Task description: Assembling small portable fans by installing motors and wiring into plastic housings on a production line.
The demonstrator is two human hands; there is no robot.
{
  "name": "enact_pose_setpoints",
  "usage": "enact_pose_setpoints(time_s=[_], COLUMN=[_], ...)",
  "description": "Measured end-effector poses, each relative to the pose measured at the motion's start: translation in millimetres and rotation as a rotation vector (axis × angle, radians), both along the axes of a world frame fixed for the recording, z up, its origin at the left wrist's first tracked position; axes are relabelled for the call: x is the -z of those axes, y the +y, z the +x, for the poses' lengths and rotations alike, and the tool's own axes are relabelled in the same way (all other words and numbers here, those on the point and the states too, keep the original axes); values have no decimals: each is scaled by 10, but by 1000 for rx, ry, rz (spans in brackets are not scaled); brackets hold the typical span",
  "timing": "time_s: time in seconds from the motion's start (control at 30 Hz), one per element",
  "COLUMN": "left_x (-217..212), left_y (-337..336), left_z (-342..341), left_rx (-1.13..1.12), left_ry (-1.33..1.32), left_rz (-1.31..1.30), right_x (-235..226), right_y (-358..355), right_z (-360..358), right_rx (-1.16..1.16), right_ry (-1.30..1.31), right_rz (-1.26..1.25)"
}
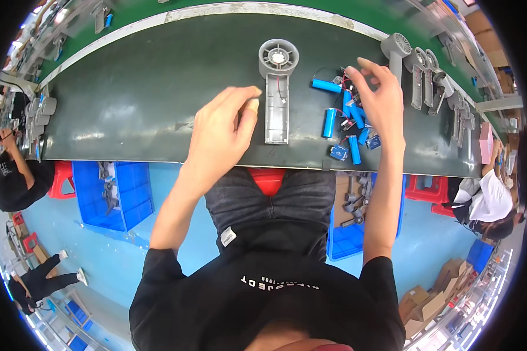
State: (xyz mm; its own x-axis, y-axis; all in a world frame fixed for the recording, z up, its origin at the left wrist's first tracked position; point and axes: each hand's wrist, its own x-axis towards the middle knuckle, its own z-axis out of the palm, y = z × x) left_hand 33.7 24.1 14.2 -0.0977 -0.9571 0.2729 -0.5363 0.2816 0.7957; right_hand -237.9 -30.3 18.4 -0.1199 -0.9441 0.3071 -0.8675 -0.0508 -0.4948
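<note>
The right hand (376,96) is over the pile of blue battery cells (346,123), its fingertips pinched together on the wiring or a small part at the top of the pile; what exactly the grip has hold of is too small to tell. The left hand (223,131) hovers just beside the grey fan housing (277,88), fingers curled with thumb against forefinger, and nothing shows in it.

The housing lies open on the dark bench (134,99), round fan head away from the person, its long handle channel facing up. A thin red wire runs down inside the channel, but no cell sits in it. So, judging by this, the shell is laid out and ready while the battery has not yet gone in; the cells with their little blue circuit boards lie loose to the right of it.

Further right along the bench's edge stands a row of grey housing parts (424,73). Blue bins (120,196) sit on the floor beneath, and other people work at either side.
</note>
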Motion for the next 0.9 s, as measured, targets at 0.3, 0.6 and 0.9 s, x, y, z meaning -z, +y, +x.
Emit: enact_pose_setpoints(time_s=[0.3, 0.6, 0.9], left_x=[59, 177, 220], left_y=[-343, -542, -580], left_z=[-31, -166, -106], left_rx=[354, 447, 461], left_ry=[-117, -130, -104], left_rz=[-248, -326, -341], right_x=[-202, -189, -287], right_y=[185, 372, 704], right_z=[-223, -518, -1], right_rx=[-74, -9, -426], right_ry=[-608, -527, -47], right_rz=[84, -276, 58])
